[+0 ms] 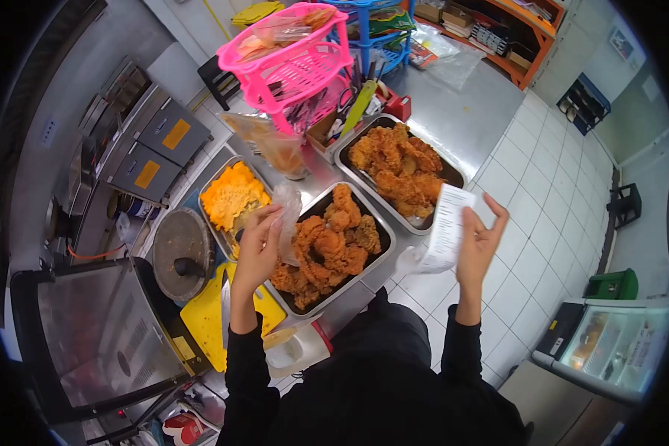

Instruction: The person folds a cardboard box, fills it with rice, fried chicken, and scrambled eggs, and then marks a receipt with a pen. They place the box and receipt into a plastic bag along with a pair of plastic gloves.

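My left hand (259,245) pinches a clear plastic bag (288,212), which hangs over the left edge of a tray of fried chicken (334,249). In my right hand (479,241) is a long printed paper receipt (447,227), its lower end curling to the left. The receipt is held between thumb and fingers, just right of a second tray with larger fried chicken pieces (401,167). Left of my left hand stands a metal tray of orange-yellow shredded food (234,195).
A pink basket rack (290,63) and a blue rack (375,33) stand at the back. A stone mortar with pestle (182,253) and a yellow cutting board (204,320) with a knife (225,305) lie left. A glass-fronted fridge (609,346) is right.
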Available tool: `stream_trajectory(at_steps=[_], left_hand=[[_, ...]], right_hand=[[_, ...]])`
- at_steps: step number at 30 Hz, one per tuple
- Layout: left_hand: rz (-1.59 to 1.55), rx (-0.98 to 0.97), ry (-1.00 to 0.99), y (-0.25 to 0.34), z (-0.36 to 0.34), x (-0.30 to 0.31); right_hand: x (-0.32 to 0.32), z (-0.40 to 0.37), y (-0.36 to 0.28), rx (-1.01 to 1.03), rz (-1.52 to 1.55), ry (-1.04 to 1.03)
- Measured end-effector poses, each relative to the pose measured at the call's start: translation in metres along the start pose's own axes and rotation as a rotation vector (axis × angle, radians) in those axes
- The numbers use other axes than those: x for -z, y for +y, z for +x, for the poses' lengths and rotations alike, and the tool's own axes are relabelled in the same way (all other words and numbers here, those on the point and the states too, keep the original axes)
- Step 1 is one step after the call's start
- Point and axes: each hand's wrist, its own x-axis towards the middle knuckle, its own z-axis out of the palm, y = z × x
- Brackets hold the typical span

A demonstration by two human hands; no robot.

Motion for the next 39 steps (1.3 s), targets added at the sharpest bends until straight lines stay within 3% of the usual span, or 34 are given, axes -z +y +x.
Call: stream_trajectory(at_steps=[1,3,5,7,9,12,15,20,23,24,27,28,30,32,35,36,37,39], left_hand=[[-0.004,-0.001,-0.011,0.005,0.005,-0.002],[0.584,0.023,0.07,0.026,0.016,0.001],[0.576,0.028,0.119,0.035,0.03,-0.002],[0.338,0.11,0.23,0.032,0.038,-0.004],[0.364,0.099,0.269,0.035,0.038,-0.008],[0.35,0.189,-0.022,0.024,0.022,-0.009],[0.444,0.287,-0.149,-0.001,0.004,-0.009],[0.328,0.489,-0.189,-0.018,-0.018,-0.011],[0.537,0.238,-0.081,-0.049,-0.033,-0.021],[0.471,0.317,-0.004,-0.056,-0.035,-0.025],[0.312,0.406,0.046,0.0,-0.012,-0.022],[0.311,0.404,0.045,0.012,-0.007,-0.026],[0.336,0.148,-0.065,0.03,-0.004,-0.041],[0.599,0.099,-0.237,0.043,-0.005,-0.069],[0.875,0.037,-0.2,0.028,-0.015,-0.102],[0.899,0.125,-0.299,0.026,-0.015,-0.104],[0.898,0.128,-0.301,0.025,-0.016,-0.107],[0.934,0.166,-0.123,0.022,-0.018,-0.117]], right_hand=[[0.016,0.007,0.002,-0.003,-0.006,0.01],[0.045,0.016,0.008,0.005,-0.054,0.162],[0.071,0.023,0.012,0.008,-0.056,0.225],[0.088,0.027,0.018,0.006,-0.046,0.275],[0.099,0.029,0.023,0.047,-0.103,0.332],[0.099,0.032,0.028,0.001,-0.146,0.348],[0.091,0.035,0.031,-0.02,-0.156,0.348],[0.081,0.037,0.035,-0.037,-0.179,0.299],[0.077,0.037,0.035,-0.063,-0.165,0.286],[0.077,0.038,0.036,-0.055,-0.161,0.284],[0.077,0.037,0.038,-0.04,-0.149,0.284],[0.078,0.036,0.037,-0.034,-0.148,0.277],[0.079,0.034,0.04,-0.047,-0.153,0.266],[0.079,0.032,0.039,-0.06,-0.156,0.252],[0.072,0.025,0.033,-0.047,-0.114,0.25],[0.071,0.023,0.03,-0.054,-0.139,0.257],[0.072,0.02,0.029,-0.063,-0.168,0.259],[0.072,0.016,0.033,-0.07,-0.158,0.238]])
